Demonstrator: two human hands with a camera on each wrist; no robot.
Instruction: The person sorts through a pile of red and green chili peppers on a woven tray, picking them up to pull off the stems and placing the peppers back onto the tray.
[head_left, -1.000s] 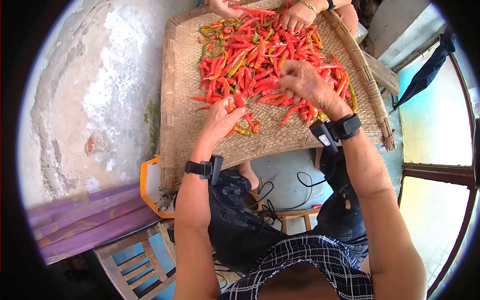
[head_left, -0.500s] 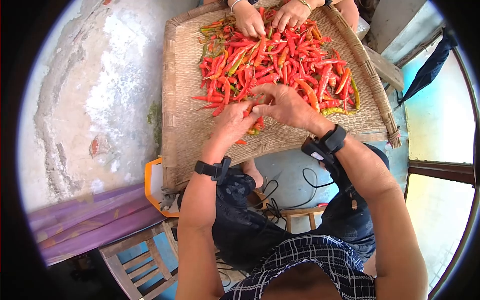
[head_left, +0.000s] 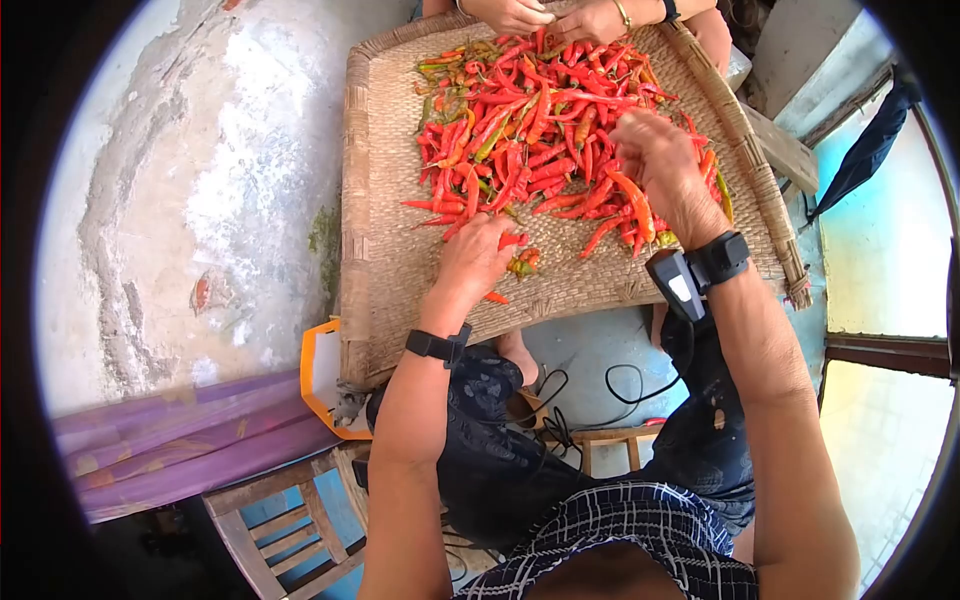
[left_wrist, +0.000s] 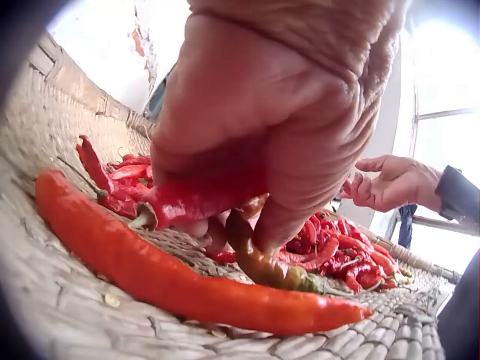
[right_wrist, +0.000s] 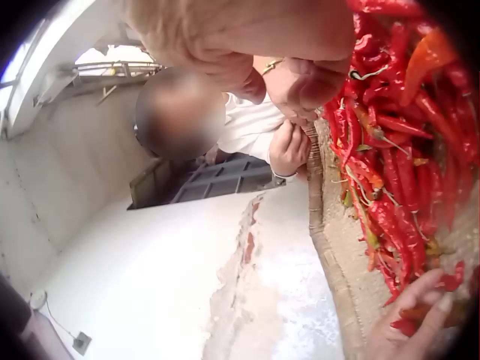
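My left hand (head_left: pixel 474 262) is low over the near part of the woven tray (head_left: pixel 400 290), its fingers curled round a red chili pepper (left_wrist: pixel 202 199). A brownish-green chili (left_wrist: pixel 262 259) lies against its thumb, and a long orange-red chili (left_wrist: pixel 172 281) rests on the weave just in front. Slightly blurred, my right hand (head_left: pixel 662 170) hovers over the right side of the chili pile (head_left: pixel 540 130). Its fingers are loosely bent with nothing seen between them in the left wrist view.
Across the tray, another person's hands (head_left: pixel 590 18) are together at the far edge of the pile. A raised rim (head_left: pixel 357 180) borders the tray. Below it are a wooden stool (head_left: pixel 610 436) and black cables (head_left: pixel 555 425); a plastered wall (head_left: pixel 250 150) stands at left.
My right hand came down to my left hand, then moved away up and right over the pile. My left hand stays near the tray's front. The other person's hands drew together toward the far edge.
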